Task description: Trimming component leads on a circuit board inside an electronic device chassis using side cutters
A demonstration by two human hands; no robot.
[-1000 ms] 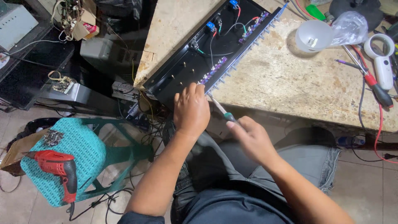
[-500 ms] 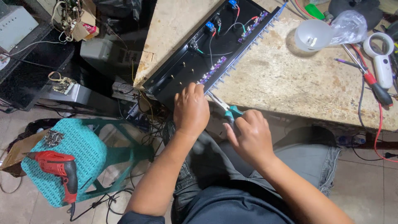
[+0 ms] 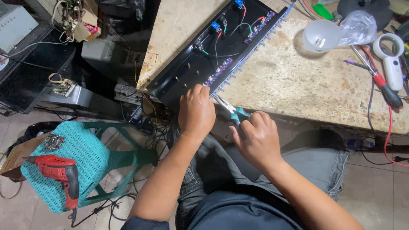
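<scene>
Pliers beside black panel edge

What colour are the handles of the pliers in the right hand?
Teal, seen in the head view: the pliers sit in the right hand.

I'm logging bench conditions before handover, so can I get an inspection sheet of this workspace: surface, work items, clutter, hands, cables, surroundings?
Surface: worn stone-look bench top, stained, chipped at its near left corner.
Work items: long black panel lying diagonally on the bench, small wired parts along it; teal-handled pliers at its near end.
Clutter: clear plastic cup, crumpled plastic bag, white magnifier, red-handled screwdriver.
Hands: left hand rests on the panel's near end; right hand grips the pliers.
Cables: red wire hanging over the bench's right edge; tangled leads on the floor.
Surroundings: teal stool carrying a red drill.
</scene>
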